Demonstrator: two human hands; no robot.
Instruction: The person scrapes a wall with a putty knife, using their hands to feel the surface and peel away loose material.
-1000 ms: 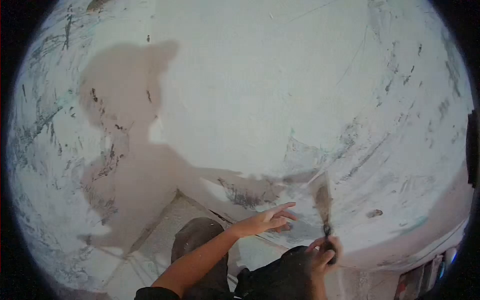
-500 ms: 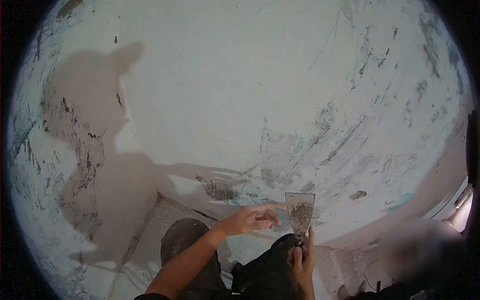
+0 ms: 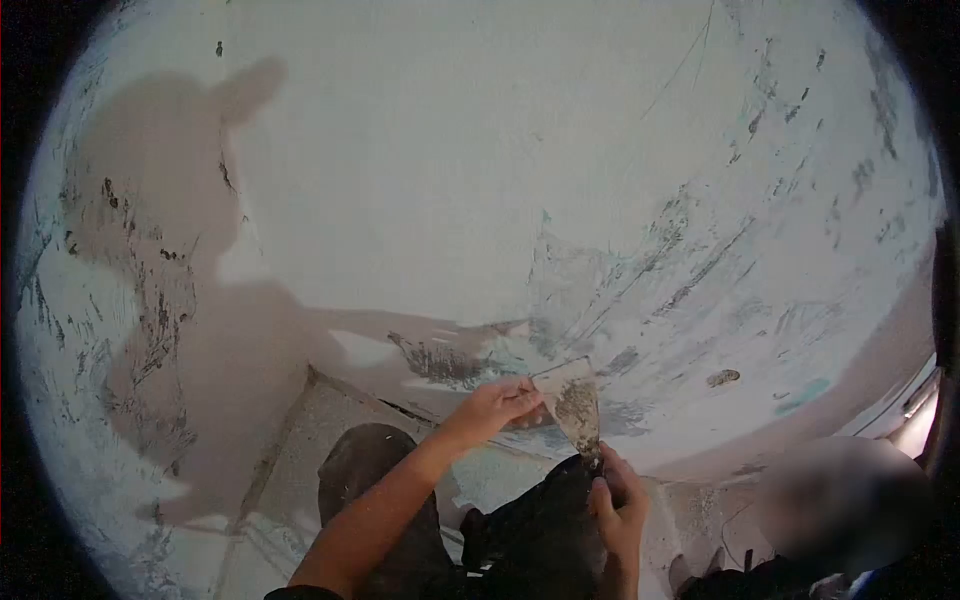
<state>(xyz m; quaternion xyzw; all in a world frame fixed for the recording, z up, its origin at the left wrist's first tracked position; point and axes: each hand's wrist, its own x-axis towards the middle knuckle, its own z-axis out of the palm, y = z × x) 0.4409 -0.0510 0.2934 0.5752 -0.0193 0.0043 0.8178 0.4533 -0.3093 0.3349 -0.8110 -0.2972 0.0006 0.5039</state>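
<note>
My right hand is wrapped round the handle of a putty knife, whose blade points up and leans left. Dirty grey-brown residue covers much of the blade. At the blade's upper left edge, my left hand has its thumb and fingers closed on the metal; part of the fingers lies behind it. Behind both hands is a scraped white wall with dark and greenish marks. The handle is mostly hidden in my right hand.
My bent knees are close to the wall's base. A dusty floor meets it in a corner at left. Another person, partly blurred, is at lower right. My shadow falls on the left wall.
My left hand has closed from a spread, pointing pose onto the blade's edge. The putty knife has tilted left and risen slightly. The view has shifted a little.
</note>
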